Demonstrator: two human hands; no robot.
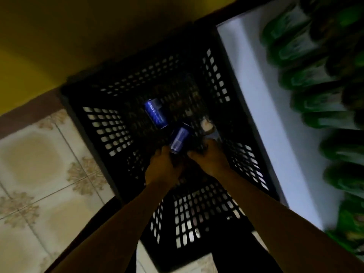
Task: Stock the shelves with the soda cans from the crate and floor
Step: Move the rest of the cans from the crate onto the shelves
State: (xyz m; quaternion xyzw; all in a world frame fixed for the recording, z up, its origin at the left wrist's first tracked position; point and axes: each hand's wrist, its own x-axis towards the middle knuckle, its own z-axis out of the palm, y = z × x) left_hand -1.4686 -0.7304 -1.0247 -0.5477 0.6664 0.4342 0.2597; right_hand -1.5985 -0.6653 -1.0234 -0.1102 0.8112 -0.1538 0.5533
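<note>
Both arms are reached down into a black slatted crate (110, 123) standing on the tiled floor (39, 174). The left hand (162, 167) and the right hand (208, 158) are seen from the back, fingers curled downward. A blue can (178, 138) is touched at its near end by the left hand, though whether it is truly grasped cannot be told, since the fingertips are lost in shadow. What the right hand holds cannot be told either. A second blue can (155, 113) lies farther in on the crate bottom, apart from both hands. To the right, green packs (307, 75) on a white shelf (262, 107) are blurred and cut off.
</note>
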